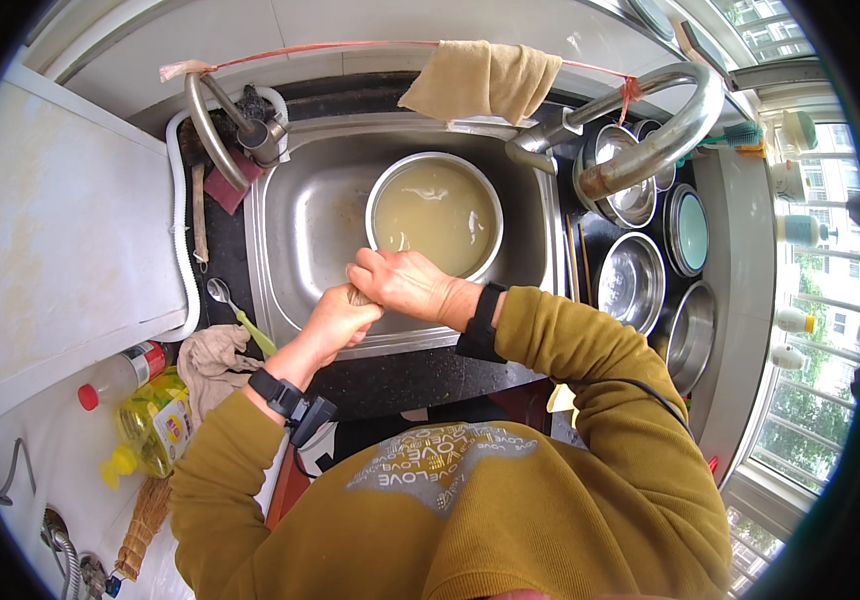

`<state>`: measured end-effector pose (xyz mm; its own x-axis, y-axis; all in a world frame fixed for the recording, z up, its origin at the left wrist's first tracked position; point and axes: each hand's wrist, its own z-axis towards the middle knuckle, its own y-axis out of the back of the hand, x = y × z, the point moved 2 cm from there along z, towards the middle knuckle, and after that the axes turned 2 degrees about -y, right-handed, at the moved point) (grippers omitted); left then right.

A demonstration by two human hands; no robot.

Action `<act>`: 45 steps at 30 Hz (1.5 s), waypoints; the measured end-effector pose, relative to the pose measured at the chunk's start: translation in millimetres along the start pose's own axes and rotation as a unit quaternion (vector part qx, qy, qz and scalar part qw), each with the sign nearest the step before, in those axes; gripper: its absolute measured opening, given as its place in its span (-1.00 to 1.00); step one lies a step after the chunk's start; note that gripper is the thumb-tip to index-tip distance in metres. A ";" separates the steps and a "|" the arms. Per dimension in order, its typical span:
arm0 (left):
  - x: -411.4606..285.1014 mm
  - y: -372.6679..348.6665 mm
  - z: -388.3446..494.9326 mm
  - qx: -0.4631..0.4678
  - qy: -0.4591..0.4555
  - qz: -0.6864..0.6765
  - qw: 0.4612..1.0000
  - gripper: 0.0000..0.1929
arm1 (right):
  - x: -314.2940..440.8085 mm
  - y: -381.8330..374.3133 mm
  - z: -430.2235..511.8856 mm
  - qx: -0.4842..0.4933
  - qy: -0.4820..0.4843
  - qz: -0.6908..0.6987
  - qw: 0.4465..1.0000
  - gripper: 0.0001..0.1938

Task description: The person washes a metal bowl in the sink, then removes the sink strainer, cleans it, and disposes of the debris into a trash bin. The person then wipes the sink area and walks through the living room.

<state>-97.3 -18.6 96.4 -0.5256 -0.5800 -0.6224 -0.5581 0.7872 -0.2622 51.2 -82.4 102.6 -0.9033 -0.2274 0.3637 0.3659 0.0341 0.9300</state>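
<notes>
Both my hands meet over the near part of a stainless steel sink. My left hand is closed around a greyish-brown cloth, of which only a small piece shows between the hands. My right hand is closed against it from the upper right, its fingers curled; the rest of the cloth is hidden in the grip. Just beyond my right hand, a round metal basin of cloudy yellowish water stands in the sink, its near rim partly covered by that hand.
A curved faucet stands at the sink's back left, a larger one at the right. A beige cloth hangs from a pink cord. Steel bowls line the right counter. A green-handled spoon, crumpled cloth and yellow bottle lie left.
</notes>
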 end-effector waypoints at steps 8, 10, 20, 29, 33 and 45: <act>15.8 1.8 18.4 -0.097 -0.137 0.249 0.954 -0.79 | 2.5 -0.1 7.5 0.154 -0.060 -0.034 0.986 -0.87; 17.6 0.0 20.9 -0.115 -0.154 0.289 0.938 -0.76 | 1.7 2.2 9.0 0.221 -0.091 -0.006 0.971 -0.86; 3.6 -9.7 19.2 -0.144 -0.141 0.456 0.867 -0.71 | -3.1 11.9 15.2 0.337 -0.153 0.062 0.927 -0.83; 2.4 -10.8 13.7 -0.129 -0.259 0.552 0.782 -0.82 | -6.7 16.1 4.3 0.340 -0.173 0.181 0.907 -0.80; -0.4 1.0 12.1 -0.132 -0.294 0.567 0.758 -0.77 | -4.9 11.2 8.2 0.336 -0.202 0.266 0.881 -0.76; -4.8 18.5 -5.0 -0.134 -0.343 0.547 0.752 -0.82 | 10.3 -12.4 8.4 0.281 -0.264 0.455 0.803 -0.70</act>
<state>-108.3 -2.3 98.2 -0.3617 0.7005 -0.6152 -0.1906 0.5904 0.7843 35.5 -77.0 95.3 -0.3430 0.5788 0.7398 0.9032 0.4196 0.0905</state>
